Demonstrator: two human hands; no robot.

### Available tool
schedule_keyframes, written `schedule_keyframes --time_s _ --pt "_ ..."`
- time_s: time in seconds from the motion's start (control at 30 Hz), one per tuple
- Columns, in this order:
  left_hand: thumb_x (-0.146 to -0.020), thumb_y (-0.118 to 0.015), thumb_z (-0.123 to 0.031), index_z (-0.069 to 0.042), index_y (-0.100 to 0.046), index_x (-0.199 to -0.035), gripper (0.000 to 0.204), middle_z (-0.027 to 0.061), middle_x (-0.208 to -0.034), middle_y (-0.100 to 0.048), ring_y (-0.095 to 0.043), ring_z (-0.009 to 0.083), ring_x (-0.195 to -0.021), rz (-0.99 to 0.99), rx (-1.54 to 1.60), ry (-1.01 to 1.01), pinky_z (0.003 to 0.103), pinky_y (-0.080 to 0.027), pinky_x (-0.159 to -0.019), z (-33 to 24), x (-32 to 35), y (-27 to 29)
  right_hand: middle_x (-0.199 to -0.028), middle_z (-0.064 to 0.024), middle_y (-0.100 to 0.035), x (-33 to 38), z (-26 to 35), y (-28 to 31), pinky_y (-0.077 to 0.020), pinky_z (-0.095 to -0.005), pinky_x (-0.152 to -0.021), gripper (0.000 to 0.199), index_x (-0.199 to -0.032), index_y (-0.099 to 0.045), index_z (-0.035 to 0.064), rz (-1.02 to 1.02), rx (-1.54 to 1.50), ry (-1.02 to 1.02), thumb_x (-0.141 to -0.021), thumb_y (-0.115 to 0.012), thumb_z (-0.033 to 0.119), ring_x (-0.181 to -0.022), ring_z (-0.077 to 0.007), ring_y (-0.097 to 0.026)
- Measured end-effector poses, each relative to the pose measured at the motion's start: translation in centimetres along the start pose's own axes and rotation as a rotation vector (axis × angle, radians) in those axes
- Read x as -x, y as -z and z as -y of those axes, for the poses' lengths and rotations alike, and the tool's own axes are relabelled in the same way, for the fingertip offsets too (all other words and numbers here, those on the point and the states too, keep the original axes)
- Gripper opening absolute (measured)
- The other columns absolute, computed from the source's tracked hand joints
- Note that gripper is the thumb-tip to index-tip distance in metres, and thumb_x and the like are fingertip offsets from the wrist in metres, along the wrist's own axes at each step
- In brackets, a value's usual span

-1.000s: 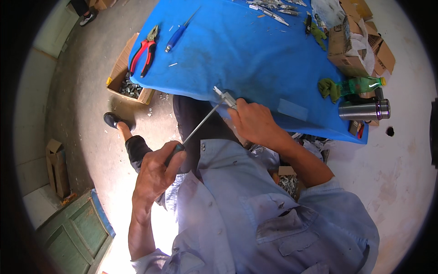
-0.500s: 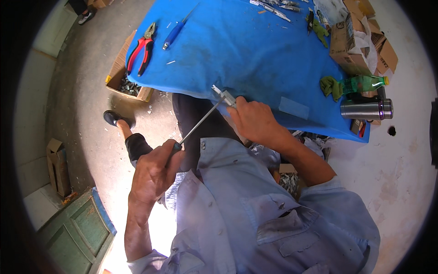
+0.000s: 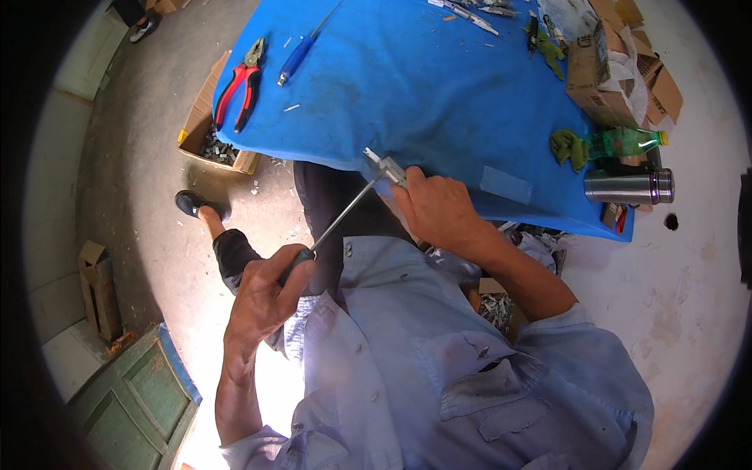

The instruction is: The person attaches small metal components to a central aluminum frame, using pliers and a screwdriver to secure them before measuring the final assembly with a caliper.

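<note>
My left hand (image 3: 266, 294) is closed round the dark handle of a screwdriver (image 3: 345, 211), whose long steel shaft slants up and to the right. The tip meets a small silver metal part (image 3: 385, 167) with a narrow forked end, just at the front edge of the blue-covered table (image 3: 329, 110). Thumb and fingers of my right hand (image 3: 440, 205) pinch this part from the right, hiding its rear end. How the tip seats on the part is too small to make out.
Red-and-black pliers (image 3: 240, 90) and a blue-handled screwdriver (image 3: 296, 59) lie at the table's left. Along its right stand a steel flask (image 3: 627, 188), a green bottle (image 3: 623, 143) and a cardboard box (image 3: 593, 78). A carton of metal bits (image 3: 249, 163) sits below the left corner.
My left hand has turned slightly on the screwdriver handle, its thumb shifting. The tip stays against the metal part, and my right hand keeps its hold almost unmoved.
</note>
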State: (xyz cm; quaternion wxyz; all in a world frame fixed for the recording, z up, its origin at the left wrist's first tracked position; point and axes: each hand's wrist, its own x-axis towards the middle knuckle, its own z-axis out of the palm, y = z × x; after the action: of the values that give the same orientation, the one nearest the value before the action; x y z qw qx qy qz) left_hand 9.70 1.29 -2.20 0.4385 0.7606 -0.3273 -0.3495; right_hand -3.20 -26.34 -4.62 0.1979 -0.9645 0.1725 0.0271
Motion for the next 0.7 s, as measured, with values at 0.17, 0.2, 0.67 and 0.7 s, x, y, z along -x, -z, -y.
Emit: schedule_keyframes --time_s 0.17,0.2,0.67,0.7 --pt "-0.099 -0.071 -0.010 0.002 -0.067 -0.105 0.014 0.0151 -0.069 -0.063 -0.058 0.0242 -0.055 -0.067 -0.207 -0.123 0.038 -0.046 -0.056 -1.0 0.0 0.2 -0.066 -0.0255 -0.065 0.0 0.2 0.1 -0.0518 -0.0585 -0.060 0.035 -0.089 -0.054 0.0006 -0.012 -0.012 -0.044 -0.105 -0.059 0.032 -0.062 -0.0472 -0.066" --pt "-0.099 -0.072 -0.011 0.002 -0.067 -0.107 0.016 0.0149 -0.072 -0.064 -0.062 0.0265 -0.058 -0.085 -0.263 -0.140 0.039 -0.048 -0.059 -1.1 0.1 0.2 -0.067 -0.0258 -0.065 0.0 0.2 0.1 -0.0519 -0.0590 -0.061 0.035 -0.090 -0.055 0.0003 -0.015 -0.021 -0.051 -0.105 -0.059 0.032 -0.063 -0.0477 -0.066" --pt "-0.096 -0.075 -0.008 -0.002 -0.066 -0.112 0.019 0.0173 -0.082 -0.068 -0.071 0.0346 -0.070 -0.067 -0.468 -0.124 0.043 -0.054 -0.063 -2.4 0.3 0.9 -0.066 -0.0252 -0.064 0.0 0.2 0.3 -0.0503 -0.0584 -0.061 0.035 -0.090 -0.054 -0.0006 0.010 -0.054 -0.041 -0.106 -0.058 0.031 -0.062 -0.0472 -0.065" --pt "-0.096 -0.075 -0.007 -0.001 -0.066 -0.111 0.018 0.0175 -0.080 -0.068 -0.071 0.0345 -0.069 -0.056 -0.449 -0.122 0.043 -0.053 -0.063 -2.5 0.2 1.0 -0.065 -0.0250 -0.064 0.0 0.1 0.2 -0.0502 -0.0582 -0.060 0.035 -0.090 -0.054 -0.0004 -0.001 -0.044 -0.029 -0.106 -0.058 0.031 -0.062 -0.0468 -0.065"
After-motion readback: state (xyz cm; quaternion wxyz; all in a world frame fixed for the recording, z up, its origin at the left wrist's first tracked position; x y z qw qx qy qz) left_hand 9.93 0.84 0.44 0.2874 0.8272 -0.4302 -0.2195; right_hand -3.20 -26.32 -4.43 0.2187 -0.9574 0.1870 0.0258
